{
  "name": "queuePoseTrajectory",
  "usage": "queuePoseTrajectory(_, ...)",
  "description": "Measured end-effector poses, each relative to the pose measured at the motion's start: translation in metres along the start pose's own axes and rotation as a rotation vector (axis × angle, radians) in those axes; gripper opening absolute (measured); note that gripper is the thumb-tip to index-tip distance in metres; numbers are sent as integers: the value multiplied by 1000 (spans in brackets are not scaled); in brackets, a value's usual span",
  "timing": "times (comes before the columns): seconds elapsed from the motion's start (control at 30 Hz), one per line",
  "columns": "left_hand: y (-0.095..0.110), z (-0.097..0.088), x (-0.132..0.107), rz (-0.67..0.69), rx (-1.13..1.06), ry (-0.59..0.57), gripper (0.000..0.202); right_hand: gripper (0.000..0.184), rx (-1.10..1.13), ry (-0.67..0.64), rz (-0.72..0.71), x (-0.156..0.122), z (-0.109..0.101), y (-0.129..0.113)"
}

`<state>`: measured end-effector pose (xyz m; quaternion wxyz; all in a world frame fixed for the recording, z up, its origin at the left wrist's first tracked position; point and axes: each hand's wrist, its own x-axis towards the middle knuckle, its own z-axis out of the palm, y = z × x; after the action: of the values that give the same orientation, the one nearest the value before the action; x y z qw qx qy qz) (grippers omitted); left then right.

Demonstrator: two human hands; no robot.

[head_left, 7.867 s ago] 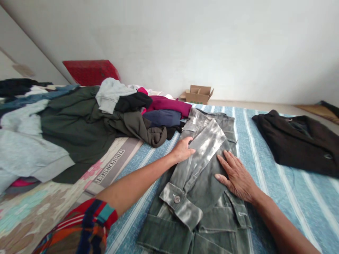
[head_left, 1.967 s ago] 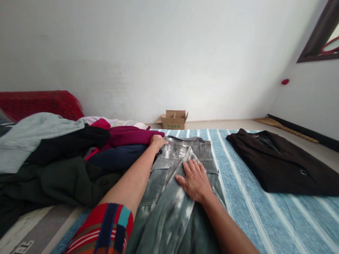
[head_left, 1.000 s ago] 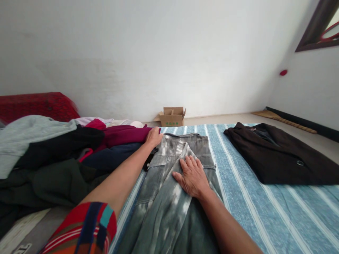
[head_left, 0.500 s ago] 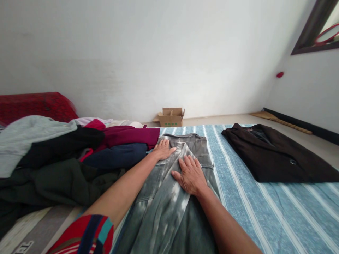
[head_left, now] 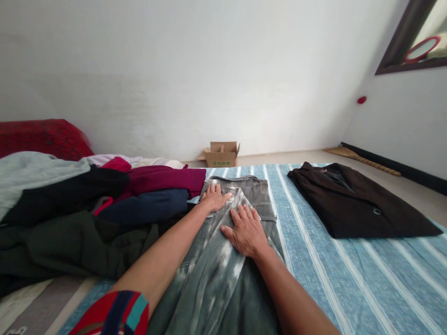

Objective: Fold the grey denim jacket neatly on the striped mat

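A grey-green washed denim jacket (head_left: 223, 279) lies folded lengthwise on the blue striped sheet (head_left: 349, 279). My left hand (head_left: 213, 199) rests flat on its far left part, near the collar end, fingers spread. My right hand (head_left: 244, 229) presses flat on the folded sleeve in the middle of the jacket, fingers apart. Neither hand grips the cloth.
A heap of loose clothes (head_left: 87, 209) in maroon, navy, black, dark green and pale grey lies left of the jacket. A folded dark brown coat (head_left: 352, 204) lies on the right. A small cardboard box (head_left: 220, 154) stands by the white wall. A red cushion (head_left: 45, 137) is far left.
My left hand has come off the edge by the maroon garment and now lies flat on the jacket's top. The right hand stays pressed on the sleeve. The view has shifted slightly.
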<state>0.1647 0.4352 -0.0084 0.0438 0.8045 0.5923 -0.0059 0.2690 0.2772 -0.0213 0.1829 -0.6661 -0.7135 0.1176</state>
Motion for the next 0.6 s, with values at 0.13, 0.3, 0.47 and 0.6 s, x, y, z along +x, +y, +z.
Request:
queuePoseTrajectory(0.13,20,-17,-6,94,49,169,48,71,2,12,-10,1,1,0)
queuePoseTrajectory(0.3,69,-21,4,296,58,190,23,69,9,37,-21,2,3,2)
queuePoseTrajectory(0.47,87,-8,23,270,70,165,16,68,29,57,-30,3,4,2)
queuePoseTrajectory(0.6,84,-3,25,256,81,198,19,68,33,52,-33,4,4,3)
